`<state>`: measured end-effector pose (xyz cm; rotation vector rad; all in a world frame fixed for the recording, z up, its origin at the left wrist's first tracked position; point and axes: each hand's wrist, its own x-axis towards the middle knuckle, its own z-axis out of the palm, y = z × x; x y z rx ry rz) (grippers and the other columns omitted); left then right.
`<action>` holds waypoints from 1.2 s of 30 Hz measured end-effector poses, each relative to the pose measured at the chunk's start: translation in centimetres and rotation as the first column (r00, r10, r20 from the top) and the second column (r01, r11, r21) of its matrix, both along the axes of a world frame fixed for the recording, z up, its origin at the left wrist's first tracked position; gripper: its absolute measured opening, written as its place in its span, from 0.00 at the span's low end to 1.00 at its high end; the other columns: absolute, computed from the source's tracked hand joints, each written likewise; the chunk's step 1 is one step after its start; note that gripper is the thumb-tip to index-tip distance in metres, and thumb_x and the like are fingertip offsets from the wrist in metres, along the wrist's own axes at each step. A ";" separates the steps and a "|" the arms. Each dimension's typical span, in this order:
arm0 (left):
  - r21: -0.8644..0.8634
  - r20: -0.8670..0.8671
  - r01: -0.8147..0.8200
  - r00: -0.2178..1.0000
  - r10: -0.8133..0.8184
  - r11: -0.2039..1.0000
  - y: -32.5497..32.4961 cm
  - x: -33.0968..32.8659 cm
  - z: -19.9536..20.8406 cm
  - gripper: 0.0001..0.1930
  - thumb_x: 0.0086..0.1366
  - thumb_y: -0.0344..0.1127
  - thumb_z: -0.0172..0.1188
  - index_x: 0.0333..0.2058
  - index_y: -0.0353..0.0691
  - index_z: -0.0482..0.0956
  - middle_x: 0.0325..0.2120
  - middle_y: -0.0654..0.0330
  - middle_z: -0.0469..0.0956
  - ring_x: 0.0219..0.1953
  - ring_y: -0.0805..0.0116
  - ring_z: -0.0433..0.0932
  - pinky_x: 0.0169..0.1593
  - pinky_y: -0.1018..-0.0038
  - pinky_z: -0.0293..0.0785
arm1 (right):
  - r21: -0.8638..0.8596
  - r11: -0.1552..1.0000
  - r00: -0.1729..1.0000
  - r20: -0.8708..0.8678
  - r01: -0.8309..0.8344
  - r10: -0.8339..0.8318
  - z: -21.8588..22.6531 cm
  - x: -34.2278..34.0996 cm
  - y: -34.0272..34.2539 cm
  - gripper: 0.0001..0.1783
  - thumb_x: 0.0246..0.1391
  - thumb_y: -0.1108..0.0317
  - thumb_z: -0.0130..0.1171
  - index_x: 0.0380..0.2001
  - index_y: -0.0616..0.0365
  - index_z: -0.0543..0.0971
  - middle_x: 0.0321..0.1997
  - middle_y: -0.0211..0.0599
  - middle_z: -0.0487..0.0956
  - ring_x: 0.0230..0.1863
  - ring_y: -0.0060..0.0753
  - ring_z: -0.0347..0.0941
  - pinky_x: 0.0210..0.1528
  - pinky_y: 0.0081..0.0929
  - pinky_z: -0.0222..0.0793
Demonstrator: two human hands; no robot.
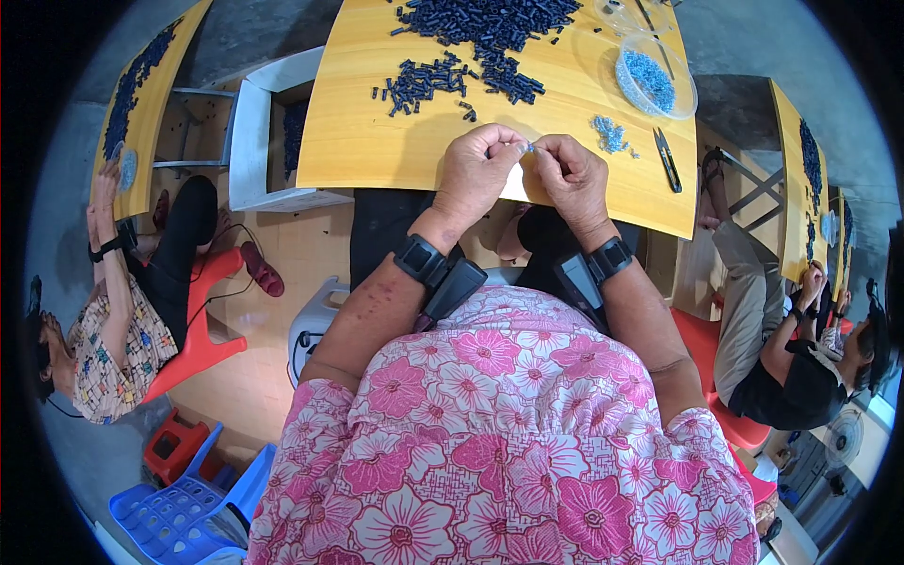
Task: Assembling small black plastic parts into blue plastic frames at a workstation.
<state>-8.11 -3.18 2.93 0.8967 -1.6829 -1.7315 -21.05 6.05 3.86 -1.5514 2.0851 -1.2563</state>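
Note:
Near the front edge of the table, my left hand (478,169) and my right hand (573,174) meet fingertip to fingertip. Both are closed in a pinch on a tiny pale-blue clear piece (530,147); its exact shape is mostly hidden by the fingers. Beyond my left hand lie small dark-blue cylindrical parts (424,85), with a larger heap (485,21) of them farther back. A small scatter of pale-blue clear pieces (611,135) lies beyond my right hand. To the right of that rest black-handled thread snips (668,162).
A round clear tub (690,94) of pale-blue pieces stands at the table's right side, with another clear container (617,14) behind. An open white drawer or box (252,141) adjoins the left edge. Other people work at tables on both sides. A blue plastic stool (174,508) is lower left.

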 end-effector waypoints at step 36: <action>-0.036 -0.012 -0.015 1.000 0.014 0.999 0.2 -0.2 -0.1 0.03 0.62 0.28 0.60 0.32 0.37 0.80 0.17 0.74 0.68 0.19 0.87 0.61 0.22 0.86 0.59 | 0.106 0.991 0.995 -0.058 -0.080 0.086 0.1 -0.2 -0.4 0.06 0.49 0.67 0.58 0.30 0.56 0.75 0.35 0.36 0.75 0.37 0.42 0.74 0.38 0.33 0.72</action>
